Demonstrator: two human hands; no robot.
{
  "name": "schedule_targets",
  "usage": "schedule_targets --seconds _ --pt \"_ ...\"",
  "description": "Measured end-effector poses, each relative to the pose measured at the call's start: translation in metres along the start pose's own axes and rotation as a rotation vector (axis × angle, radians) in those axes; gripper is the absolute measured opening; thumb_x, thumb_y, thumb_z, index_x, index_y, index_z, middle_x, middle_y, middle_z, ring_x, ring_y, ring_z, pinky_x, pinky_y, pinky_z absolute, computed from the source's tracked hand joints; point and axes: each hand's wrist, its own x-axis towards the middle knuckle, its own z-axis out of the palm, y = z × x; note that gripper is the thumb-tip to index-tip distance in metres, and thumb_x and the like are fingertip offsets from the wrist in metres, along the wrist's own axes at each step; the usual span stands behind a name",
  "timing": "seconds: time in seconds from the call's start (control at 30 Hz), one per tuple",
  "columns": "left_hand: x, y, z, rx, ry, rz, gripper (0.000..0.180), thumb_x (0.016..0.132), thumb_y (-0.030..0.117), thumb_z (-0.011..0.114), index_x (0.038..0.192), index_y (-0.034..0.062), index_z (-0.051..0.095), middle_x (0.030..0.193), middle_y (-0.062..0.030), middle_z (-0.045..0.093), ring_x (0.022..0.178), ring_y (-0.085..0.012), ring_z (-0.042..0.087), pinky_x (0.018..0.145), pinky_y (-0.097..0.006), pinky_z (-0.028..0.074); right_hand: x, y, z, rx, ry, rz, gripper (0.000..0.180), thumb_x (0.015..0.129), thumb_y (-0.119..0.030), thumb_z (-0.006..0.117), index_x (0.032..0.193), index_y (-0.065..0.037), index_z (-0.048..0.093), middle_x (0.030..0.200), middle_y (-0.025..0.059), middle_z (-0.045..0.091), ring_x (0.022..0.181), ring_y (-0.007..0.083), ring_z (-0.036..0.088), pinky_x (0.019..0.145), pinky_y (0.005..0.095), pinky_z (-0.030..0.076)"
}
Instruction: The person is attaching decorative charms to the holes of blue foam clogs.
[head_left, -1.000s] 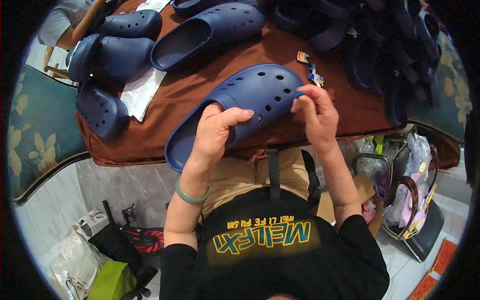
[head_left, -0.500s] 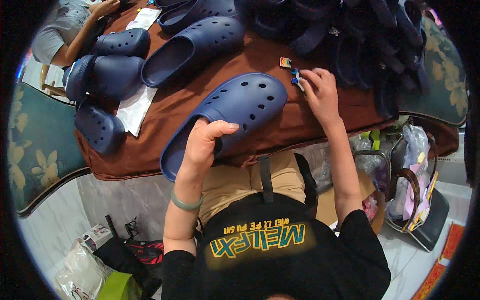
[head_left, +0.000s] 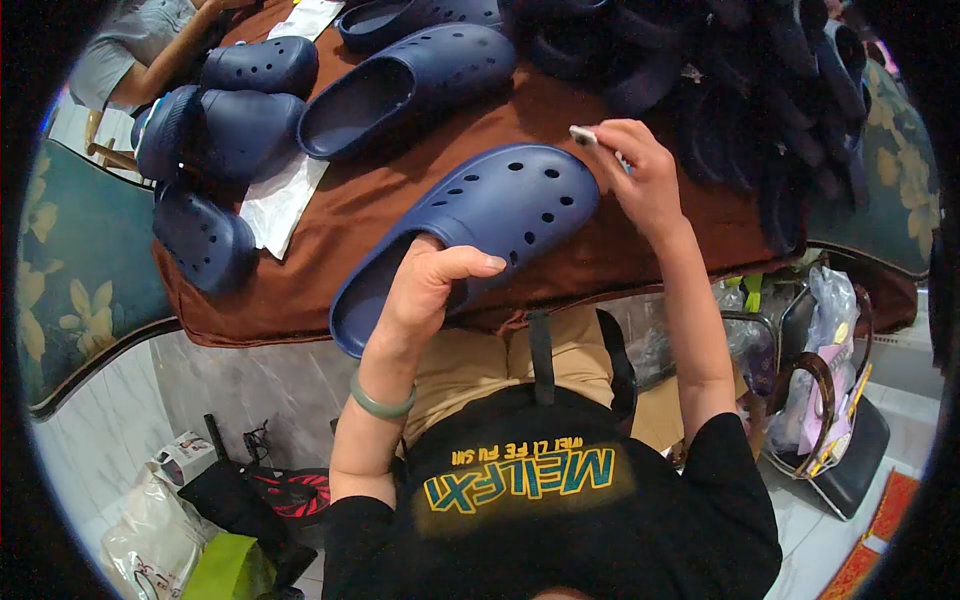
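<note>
A large navy clog [head_left: 478, 215] with round vent holes is tilted above the brown-covered table, its toe pointing to the far right. My left hand [head_left: 430, 285] grips it at the opening, fingers inside the shoe and thumb on top of the upper. Just right of the toe, my right hand [head_left: 640, 180] is closed in a pinch. Between its fingertips is a small shoe charm [head_left: 581, 135], pale with a dark spot; its front cannot be made out. The charm is apart from the clog.
Another navy clog [head_left: 415, 85] lies just beyond, with more clogs [head_left: 245, 130] and a white sheet [head_left: 283, 208] at left. A dark heap of clogs [head_left: 720, 100] fills the far right. A person's arm [head_left: 165, 70] rests at the far left. Chairs flank the brown cloth [head_left: 300, 300].
My right hand has picked up small charm pieces that lay on the cloth and lifted them slightly. The clog in my left hand has shifted slightly to the right.
</note>
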Motion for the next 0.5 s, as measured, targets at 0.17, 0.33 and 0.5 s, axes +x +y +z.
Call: schedule_targets --seconds 0.17,0.33,0.5 --pt "0.000 -0.002 0.001 -0.024 -0.010 0.015 0.060 0.066 0.000 0.065 0.125 -0.0022 0.051 0.120 -0.0082 0.058 0.111 -0.0191 0.054 0.099 -0.031 0.039 -0.002 -0.024 -0.002 -0.101 -0.077 -0.238 0.020 0.074 -0.004 0.069 0.093 -0.010 0.069 0.086 0.0029 0.061 0.083 0.0209 0.057 0.073 0.0326 0.045" --pt "0.000 -0.003 0.000 -0.022 0.006 -0.013 0.060 0.066 0.000 0.065 0.124 -0.0018 0.051 0.119 -0.0073 0.058 0.110 -0.0185 0.054 0.099 -0.030 0.040 0.009 -0.034 -0.005 -0.319 -0.177 -0.433 0.026 0.069 -0.005 0.067 0.094 -0.011 0.068 0.086 0.0022 0.060 0.083 0.0193 0.056 0.075 0.0325 0.043" --pt "-0.002 -0.001 -0.001 0.033 0.017 -0.013 0.053 0.065 -0.001 0.062 0.118 -0.0022 0.056 0.113 -0.0073 0.059 0.103 -0.0166 0.055 0.092 -0.029 0.043 0.018 -0.053 -0.023 -0.526 -0.498 -0.492 0.029 0.068 -0.006 0.062 0.096 -0.005 0.066 0.091 0.0032 0.057 0.091 0.0198 0.053 0.084 0.0345 0.039"
